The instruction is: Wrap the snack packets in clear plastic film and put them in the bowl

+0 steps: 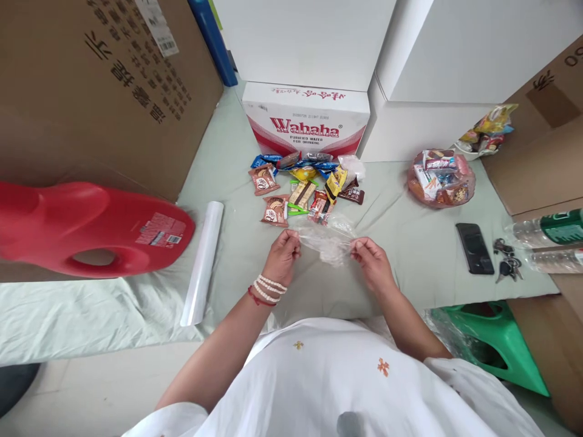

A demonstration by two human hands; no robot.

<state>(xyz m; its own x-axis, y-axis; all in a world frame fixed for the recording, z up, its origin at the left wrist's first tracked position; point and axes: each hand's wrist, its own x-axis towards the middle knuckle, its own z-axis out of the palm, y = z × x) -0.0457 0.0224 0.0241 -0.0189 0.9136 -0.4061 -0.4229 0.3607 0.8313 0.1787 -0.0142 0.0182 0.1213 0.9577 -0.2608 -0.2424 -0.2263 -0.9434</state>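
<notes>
So from where I'm standing the easiest read is the white-and-red box (307,121); it says Wahaha® in big letters, then PURIFIED WATER FOR DRINKING, with a tiny date-type code above that I can't make out and upside-down Chinese brand characters along the top edge; the big carton (104,97) on the left has 温馨提示 printed large on a slant, smaller Chinese lines beside it, plus a barcode label (157,27); the red jug (113,224) has a barcoded sticker (161,230), wording too small; the right-hand carton (546,139) shows "50" at its edge; the brown snack packets (275,210) have a fancy Q logo, rest too blurry.
</notes>
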